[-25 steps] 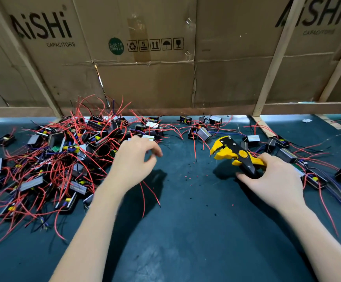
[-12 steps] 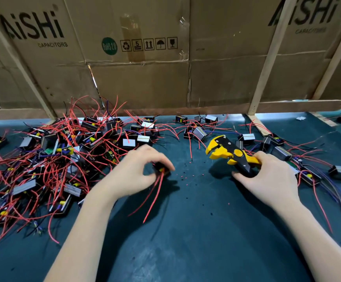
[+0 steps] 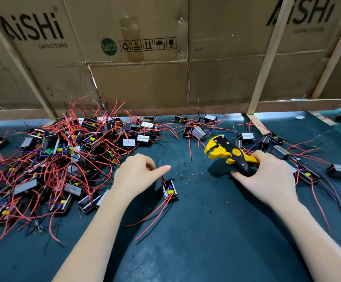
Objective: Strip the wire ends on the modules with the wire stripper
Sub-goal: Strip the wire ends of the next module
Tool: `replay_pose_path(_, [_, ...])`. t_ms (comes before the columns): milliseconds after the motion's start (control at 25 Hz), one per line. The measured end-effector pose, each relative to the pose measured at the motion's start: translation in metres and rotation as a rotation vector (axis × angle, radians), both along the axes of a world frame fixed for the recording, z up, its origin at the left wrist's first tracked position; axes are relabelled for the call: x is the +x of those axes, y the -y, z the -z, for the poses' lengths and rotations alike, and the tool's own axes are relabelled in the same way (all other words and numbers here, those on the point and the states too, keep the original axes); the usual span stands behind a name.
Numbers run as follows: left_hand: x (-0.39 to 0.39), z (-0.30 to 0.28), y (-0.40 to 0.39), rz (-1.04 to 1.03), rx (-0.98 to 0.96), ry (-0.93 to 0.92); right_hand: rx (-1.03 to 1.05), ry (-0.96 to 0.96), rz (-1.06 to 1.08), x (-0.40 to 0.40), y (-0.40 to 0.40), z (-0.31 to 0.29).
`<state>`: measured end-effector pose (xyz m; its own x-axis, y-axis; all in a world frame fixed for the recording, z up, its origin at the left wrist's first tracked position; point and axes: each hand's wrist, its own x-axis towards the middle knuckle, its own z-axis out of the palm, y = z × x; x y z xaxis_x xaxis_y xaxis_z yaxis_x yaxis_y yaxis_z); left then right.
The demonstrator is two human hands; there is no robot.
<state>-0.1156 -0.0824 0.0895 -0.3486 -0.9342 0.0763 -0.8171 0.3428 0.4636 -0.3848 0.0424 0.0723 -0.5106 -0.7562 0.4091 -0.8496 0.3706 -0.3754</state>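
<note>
dark green mat (image 3: 196, 241) — cardboard wall (image 3: 145, 82)

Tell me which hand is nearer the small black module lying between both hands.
Left. The left hand is just up-left of the small black module, fingertips at its red wire; the right hand is far right, holding the yellow-and-black wire stripper.

stripper handles (image 3: 245, 159) under right hand (image 3: 267, 177), pile (image 3: 23, 176) cropped left

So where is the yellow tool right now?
In the head view, right of centre: the right hand grips the wire stripper, with modules just behind it.
</note>
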Motion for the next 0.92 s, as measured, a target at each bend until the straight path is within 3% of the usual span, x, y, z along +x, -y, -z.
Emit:
replay_pose_path(160, [-0.013,0.008,-0.002,0.152,0.231,-0.500,-0.029,-0.018,-0.031,0.002,0.001,0.003])
replay_pose_path(280, [-0.018,0.007,-0.007,0.261,0.388,-0.668,-0.014,-0.078,-0.033,0.005,0.002,0.007])
replay_pose_path(920, [-0.032,0.012,-0.016,0.270,0.415,-0.737,-0.122,-0.300,-0.131,0.027,0.007,0.011])
